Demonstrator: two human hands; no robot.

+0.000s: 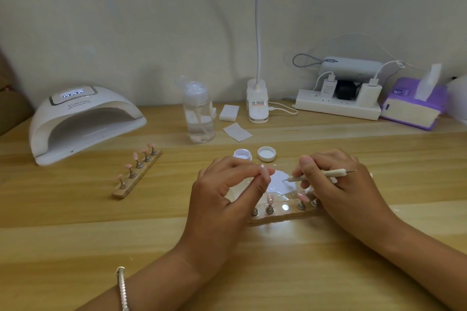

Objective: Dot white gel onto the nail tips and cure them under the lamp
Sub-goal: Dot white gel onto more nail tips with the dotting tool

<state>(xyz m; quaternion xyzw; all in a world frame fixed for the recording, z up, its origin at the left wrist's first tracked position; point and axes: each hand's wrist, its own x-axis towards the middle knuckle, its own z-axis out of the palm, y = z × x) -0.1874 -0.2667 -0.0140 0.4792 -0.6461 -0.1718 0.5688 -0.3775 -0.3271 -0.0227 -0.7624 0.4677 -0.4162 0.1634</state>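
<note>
A pink nail tip (264, 172) on a small metal stand is pinched between the thumb and fingertips of the left hand (227, 194) and held up just beside a smear of white gel (281, 183). A white dot is seen at the upper end of the tip. A slim, white-handled dotting tool (321, 175) with metal points at both ends is gripped like a pen by the right hand (338, 182), with thumb and forefinger curled round the handle. Its front point is set down in the gel, which is spread over a clear palette sheet.

Just in front of the hands, a light wooden holder strip (283, 217) is laid across the pale wooden table (303, 272) and is partly covered by both hands. Metal stands are seated on it, and two of them carry pink tips (270, 198).

A second wooden strip (137, 174) bearing five pink tips is placed well to the left, near the mouth of a white dome-shaped curing lamp (83, 118) whose display is lit.

Behind the hands, a small open gel jar (242, 155) and its upturned white lid (266, 154) are set side by side. Farther back stand a clear plastic pump bottle (198, 113), white wipe pads (229, 112), a white clip-on desk light (257, 106), a white power strip (337, 106) with chargers and a purple tissue pack (414, 103). A silver bracelet (123, 288) is worn on the left wrist.
</note>
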